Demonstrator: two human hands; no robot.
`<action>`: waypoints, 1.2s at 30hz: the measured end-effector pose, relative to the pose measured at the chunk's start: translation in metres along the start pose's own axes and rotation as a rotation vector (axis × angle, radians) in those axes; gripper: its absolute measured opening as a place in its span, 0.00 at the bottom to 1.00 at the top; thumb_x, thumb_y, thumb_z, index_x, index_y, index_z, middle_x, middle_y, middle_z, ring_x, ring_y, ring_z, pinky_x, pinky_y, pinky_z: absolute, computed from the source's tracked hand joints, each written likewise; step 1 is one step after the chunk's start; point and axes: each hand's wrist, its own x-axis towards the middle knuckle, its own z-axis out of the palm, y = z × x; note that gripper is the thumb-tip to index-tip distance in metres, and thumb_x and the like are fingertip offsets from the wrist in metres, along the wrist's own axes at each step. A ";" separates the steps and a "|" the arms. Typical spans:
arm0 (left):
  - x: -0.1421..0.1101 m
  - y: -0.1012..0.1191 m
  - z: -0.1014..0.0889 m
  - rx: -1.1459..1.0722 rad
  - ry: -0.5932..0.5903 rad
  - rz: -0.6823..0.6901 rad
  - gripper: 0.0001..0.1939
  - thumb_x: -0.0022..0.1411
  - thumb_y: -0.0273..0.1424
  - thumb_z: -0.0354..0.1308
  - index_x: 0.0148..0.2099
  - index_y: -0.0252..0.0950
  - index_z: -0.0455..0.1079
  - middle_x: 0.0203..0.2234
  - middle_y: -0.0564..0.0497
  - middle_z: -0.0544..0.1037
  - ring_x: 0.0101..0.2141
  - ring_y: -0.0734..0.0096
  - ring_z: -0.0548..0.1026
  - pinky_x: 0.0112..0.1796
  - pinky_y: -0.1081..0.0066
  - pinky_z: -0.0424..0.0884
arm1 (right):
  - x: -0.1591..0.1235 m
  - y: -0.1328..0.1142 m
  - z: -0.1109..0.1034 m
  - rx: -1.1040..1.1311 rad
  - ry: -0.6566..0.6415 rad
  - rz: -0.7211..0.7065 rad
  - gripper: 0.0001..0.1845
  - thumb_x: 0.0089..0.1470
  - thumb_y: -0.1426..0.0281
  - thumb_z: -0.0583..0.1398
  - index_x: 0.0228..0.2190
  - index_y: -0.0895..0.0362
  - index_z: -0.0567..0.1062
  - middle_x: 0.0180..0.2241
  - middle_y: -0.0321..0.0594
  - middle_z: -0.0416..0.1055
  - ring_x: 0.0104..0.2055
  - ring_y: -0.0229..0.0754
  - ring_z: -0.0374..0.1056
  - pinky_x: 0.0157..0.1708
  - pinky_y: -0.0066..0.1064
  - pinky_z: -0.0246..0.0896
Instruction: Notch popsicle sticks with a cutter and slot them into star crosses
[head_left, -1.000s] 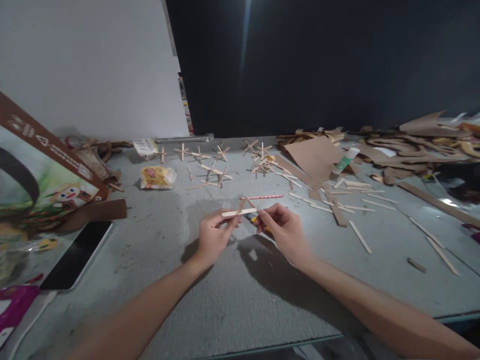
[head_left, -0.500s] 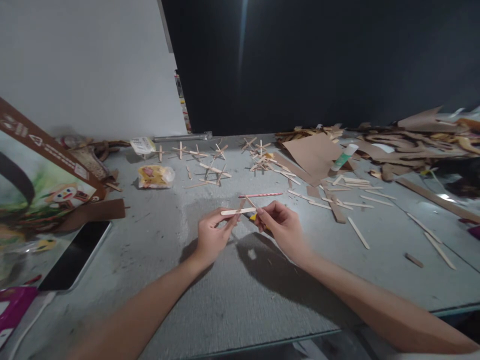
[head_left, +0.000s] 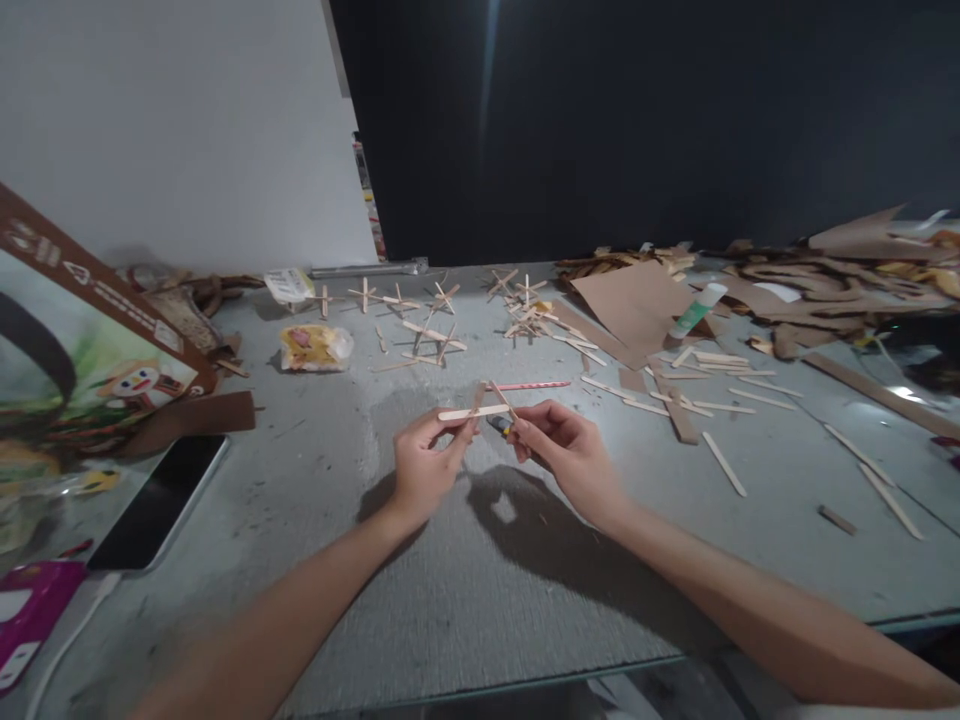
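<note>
Head view: your forearms angle in from the lower corners, hands raised over the surface (head_left: pixel 420 620). Your left hand (head_left: pixel 430 462) is closed to a thumb-finger pinch on the stick frame (head_left: pixel 461 413); your right hand (head_left: pixel 566 460), fingers curled, pinches its other side. Frame's between both hands. Can't tell if the grey-and-yellow tool (head_left: pixel 498 425) is held.

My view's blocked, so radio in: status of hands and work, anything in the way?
Left hand and right hand: both pinching. Crossed pale flat wooden sticks: held above grey table. Yellow-and-grey object, partly hidden: close by right hand, contact unclear.
</note>
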 end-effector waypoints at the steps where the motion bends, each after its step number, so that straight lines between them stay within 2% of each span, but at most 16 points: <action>1: 0.000 0.001 0.000 -0.009 -0.001 -0.005 0.07 0.67 0.34 0.66 0.36 0.37 0.82 0.28 0.49 0.84 0.30 0.69 0.80 0.35 0.71 0.73 | 0.000 0.000 0.000 0.001 0.005 0.000 0.19 0.54 0.54 0.72 0.35 0.56 0.79 0.28 0.36 0.76 0.26 0.36 0.69 0.31 0.33 0.66; 8: 0.003 0.006 0.001 -0.091 -0.011 -0.108 0.09 0.64 0.36 0.68 0.34 0.37 0.82 0.27 0.49 0.83 0.29 0.69 0.79 0.33 0.71 0.73 | 0.000 0.001 0.000 -0.037 0.038 -0.014 0.19 0.54 0.52 0.71 0.36 0.55 0.82 0.27 0.36 0.76 0.26 0.36 0.68 0.30 0.32 0.67; 14: 0.005 0.007 0.004 -0.308 -0.032 -0.359 0.15 0.57 0.43 0.72 0.35 0.36 0.84 0.29 0.45 0.86 0.28 0.65 0.82 0.34 0.66 0.79 | -0.001 0.001 0.000 -0.095 0.081 -0.054 0.21 0.55 0.50 0.70 0.37 0.55 0.83 0.27 0.37 0.76 0.26 0.37 0.68 0.29 0.32 0.67; 17: 0.007 0.009 0.006 -0.363 -0.053 -0.436 0.17 0.54 0.45 0.74 0.36 0.35 0.84 0.29 0.43 0.86 0.28 0.63 0.82 0.33 0.64 0.81 | -0.003 0.000 0.001 -0.115 0.075 -0.066 0.21 0.55 0.49 0.69 0.34 0.55 0.82 0.26 0.38 0.76 0.25 0.37 0.67 0.28 0.32 0.66; 20: 0.007 0.011 0.006 -0.377 -0.064 -0.453 0.17 0.53 0.45 0.75 0.36 0.35 0.84 0.30 0.44 0.86 0.29 0.62 0.83 0.33 0.63 0.82 | -0.005 -0.002 0.003 -0.130 0.067 -0.082 0.21 0.56 0.49 0.68 0.32 0.56 0.82 0.26 0.38 0.76 0.25 0.37 0.68 0.28 0.32 0.66; 31: 0.008 0.007 0.008 -0.418 -0.012 -0.448 0.17 0.52 0.44 0.75 0.35 0.35 0.84 0.27 0.45 0.85 0.26 0.67 0.81 0.32 0.66 0.81 | -0.002 -0.003 -0.002 -0.122 0.101 -0.015 0.21 0.54 0.49 0.70 0.38 0.54 0.82 0.28 0.38 0.77 0.26 0.38 0.70 0.31 0.34 0.70; 36: 0.008 0.002 0.009 -0.466 0.021 -0.492 0.18 0.50 0.44 0.76 0.34 0.34 0.83 0.27 0.46 0.85 0.23 0.68 0.80 0.29 0.67 0.80 | 0.001 -0.001 -0.005 -0.166 0.143 -0.031 0.19 0.57 0.53 0.68 0.43 0.53 0.80 0.26 0.34 0.72 0.27 0.38 0.67 0.30 0.33 0.65</action>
